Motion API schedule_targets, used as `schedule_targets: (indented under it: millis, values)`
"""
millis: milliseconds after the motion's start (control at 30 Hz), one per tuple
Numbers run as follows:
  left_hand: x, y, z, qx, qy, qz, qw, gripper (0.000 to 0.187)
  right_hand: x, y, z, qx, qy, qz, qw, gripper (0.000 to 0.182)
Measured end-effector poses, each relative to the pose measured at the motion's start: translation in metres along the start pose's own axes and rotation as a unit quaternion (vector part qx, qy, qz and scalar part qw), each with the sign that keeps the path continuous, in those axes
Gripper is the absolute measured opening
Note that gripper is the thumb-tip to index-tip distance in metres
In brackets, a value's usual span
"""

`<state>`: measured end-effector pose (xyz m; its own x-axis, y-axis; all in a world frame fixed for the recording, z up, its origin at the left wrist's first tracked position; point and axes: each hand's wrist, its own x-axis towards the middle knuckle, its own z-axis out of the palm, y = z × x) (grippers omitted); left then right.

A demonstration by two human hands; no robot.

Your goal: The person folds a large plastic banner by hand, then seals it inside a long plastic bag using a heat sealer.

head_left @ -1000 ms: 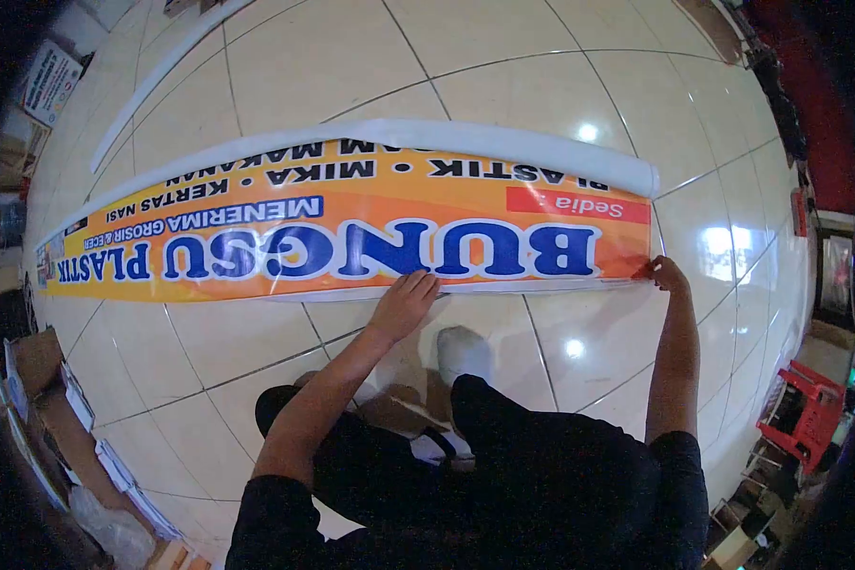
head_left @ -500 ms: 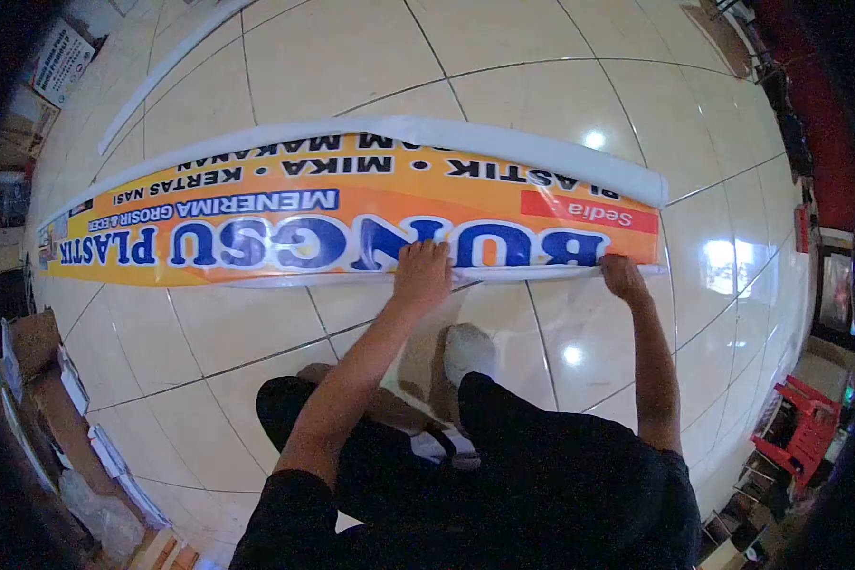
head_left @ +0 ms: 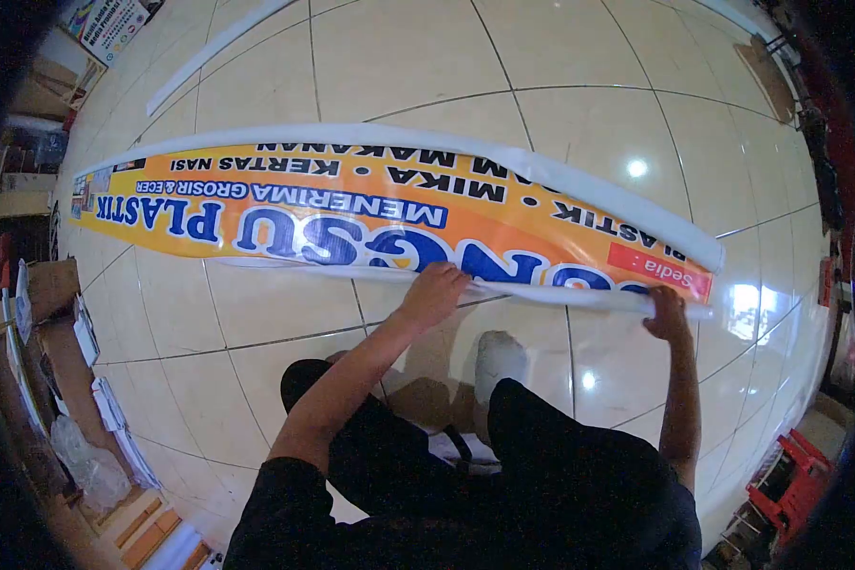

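Observation:
A long printed banner [head_left: 351, 204] in orange and yellow lies across the tiled floor, its lettering upside down to me. Its near edge is rolled into a white roll [head_left: 579, 296]. My left hand [head_left: 437, 293] is closed on this roll around its middle. Farther right, my right hand [head_left: 668, 313] has its fingers wrapped round the roll close to its right end. Along the far side the banner also curls up into a white roll [head_left: 579, 176]. Part of the lettering is hidden in the near roll and under my fingers.
A white strip [head_left: 218, 52] lies on the floor at the upper left. Cardboard [head_left: 57, 356] and a clear plastic bag [head_left: 90, 465] line the left side. A red plastic stool [head_left: 788, 484] stands at the lower right. My shoe [head_left: 499, 366] is just below the banner.
The near edge has been rolled further over the blue lettering, making a thicker white roll. Both hands stay on it. The view has shifted, and the banner now slants down to the right.

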<state>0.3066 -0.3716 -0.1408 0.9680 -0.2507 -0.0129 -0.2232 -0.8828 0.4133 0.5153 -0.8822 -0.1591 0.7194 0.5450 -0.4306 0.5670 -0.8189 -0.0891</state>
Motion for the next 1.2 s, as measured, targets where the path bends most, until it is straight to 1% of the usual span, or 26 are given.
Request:
schedule_targets:
  millis: [33, 67, 133, 167, 200, 267, 300, 367, 400, 467, 533, 600, 633, 667, 700, 733, 767, 800, 867, 933, 967, 1000, 1033, 1067, 1133, 1200]
  values:
    - [0.009, -0.001, -0.005, -0.036, -0.029, -0.042, 0.998, 0.016, -0.001, -0.064, -0.045, 0.012, 0.015, -0.046, 0.999, 0.091]
    - [0.019, -0.002, -0.008, -0.039, -0.031, -0.041, 0.998, 0.016, 0.005, -0.089, -0.041, 0.027, 0.065, -0.118, 0.990, 0.091]
    - [0.041, -0.007, -0.014, -0.104, -0.143, -0.174, 0.969, 0.024, 0.031, -0.147, -0.053, 0.118, 0.029, -0.161, 0.979, 0.079]
    - [0.050, -0.012, -0.010, -0.129, -0.160, -0.190, 0.960, 0.024, 0.042, -0.166, -0.050, 0.088, 0.078, -0.188, 0.975, 0.063]
    - [0.054, -0.007, -0.010, -0.130, -0.158, -0.194, 0.959, 0.024, 0.055, -0.177, -0.047, 0.087, 0.077, -0.192, 0.974, 0.063]
    - [0.063, -0.001, -0.018, -0.166, -0.046, -0.247, 0.954, 0.030, 0.082, -0.193, -0.045, 0.026, -0.022, -0.117, 0.993, 0.039]
    - [0.058, -0.006, -0.020, -0.162, -0.046, -0.247, 0.954, 0.030, 0.090, -0.194, -0.047, 0.029, -0.018, -0.118, 0.992, 0.039]
    - [0.031, -0.021, -0.017, -0.035, 0.118, 0.005, 0.992, 0.038, 0.107, -0.189, -0.052, -0.010, -0.072, -0.055, 0.996, 0.026]
    - [0.017, -0.035, -0.024, -0.032, 0.120, 0.003, 0.992, 0.038, 0.119, -0.185, -0.054, -0.011, -0.070, -0.058, 0.996, 0.026]
    - [-0.026, -0.068, -0.038, 0.005, -0.016, 0.019, 1.000, 0.043, 0.130, -0.173, -0.036, 0.035, -0.019, -0.086, 0.995, 0.023]
    - [-0.074, -0.117, -0.051, 0.034, -0.015, 0.011, 0.999, 0.044, 0.138, -0.169, -0.040, -0.013, -0.107, -0.092, 0.990, 0.024]
    - [-0.106, -0.158, -0.070, 0.067, -0.012, -0.004, 0.998, 0.044, 0.146, -0.115, 0.022, -0.047, -0.073, -0.148, 0.985, 0.026]
    - [-0.119, -0.182, -0.086, 0.111, -0.044, -0.021, 0.993, 0.038, 0.139, -0.110, 0.018, 0.012, -0.021, -0.119, 0.993, 0.027]
    - [-0.136, -0.205, -0.103, 0.157, -0.077, -0.038, 0.984, 0.033, 0.138, -0.094, 0.030, -0.005, -0.058, -0.126, 0.990, 0.028]
    - [-0.148, -0.229, -0.102, 0.123, -0.103, -0.042, 0.986, 0.022, 0.136, -0.107, 0.021, -0.051, -0.105, -0.068, 0.991, 0.029]
    - [-0.140, -0.230, -0.118, 0.102, -0.197, -0.073, 0.972, 0.018, 0.130, -0.128, -0.004, -0.027, -0.148, -0.014, 0.989, 0.039]
    - [-0.147, -0.240, -0.104, 0.065, -0.110, -0.067, 0.989, 0.024, 0.110, -0.144, -0.002, -0.098, -0.046, -0.011, 0.994, 0.042]
    - [-0.134, -0.241, -0.107, 0.038, -0.132, -0.077, 0.988, 0.027, 0.101, -0.158, -0.005, -0.167, 0.058, -0.007, 0.984, 0.051]
    - [-0.094, -0.240, -0.124, 0.014, -0.192, -0.122, 0.974, 0.029, 0.116, -0.265, -0.074, 0.056, 0.008, -0.050, 0.997, 0.074]
    - [-0.063, -0.249, -0.134, 0.004, -0.251, -0.131, 0.959, 0.033, 0.140, -0.360, -0.081, 0.103, 0.096, -0.194, 0.971, 0.073]
    - [-0.056, -0.252, -0.142, 0.006, -0.249, -0.135, 0.959, 0.033, 0.151, -0.426, -0.100, 0.107, 0.090, -0.182, 0.973, 0.067]
    - [-0.060, -0.248, -0.150, -0.036, -0.212, -0.194, 0.957, 0.038, 0.153, -0.477, -0.109, 0.114, 0.088, -0.172, 0.975, 0.061]
    - [-0.072, -0.245, -0.154, -0.083, -0.178, -0.251, 0.948, 0.043, 0.152, -0.493, -0.096, 0.116, 0.086, -0.175, 0.974, 0.061]
    - [-0.088, -0.238, -0.154, -0.084, -0.181, -0.253, 0.946, 0.043, 0.157, -0.495, -0.070, 0.106, 0.072, -0.160, 0.979, 0.049]
    - [-0.124, -0.248, -0.159, -0.008, 0.031, -0.007, 0.999, 0.052, 0.174, -0.489, -0.054, 0.098, 0.069, -0.142, 0.983, 0.038]
    - [-0.173, -0.317, -0.171, -0.009, -0.055, 0.029, 0.998, 0.058, 0.192, -0.482, -0.054, 0.050, 0.112, -0.099, 0.987, 0.020]
